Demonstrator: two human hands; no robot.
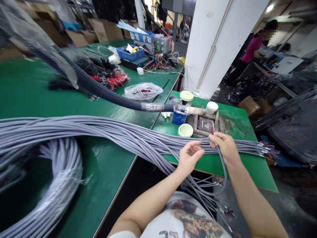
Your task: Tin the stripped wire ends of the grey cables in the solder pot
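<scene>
My right hand [226, 147] pinches a grey cable [225, 172] near its end, where thin coloured wires [212, 129] stick up past the fingertips. From that grip the cable loops down below the table edge. My left hand [188, 157] is just left of it, thumb and fingers apart, with nothing visible between them. Under both hands runs a thick bundle of grey cables [138, 135], its stripped wire ends [268, 150] spread at the right. Just beyond my right hand sits a square metal pot [206, 125] with a dark frame and a shiny surface.
A flexible duct [111, 97] reaches across to the pot. Around it stand a blue box [179, 117], a pale green lid [185, 130] and a white round container [212, 107]. A wrapped cable coil [61, 185] lies left. A person [252, 48] works at the far right.
</scene>
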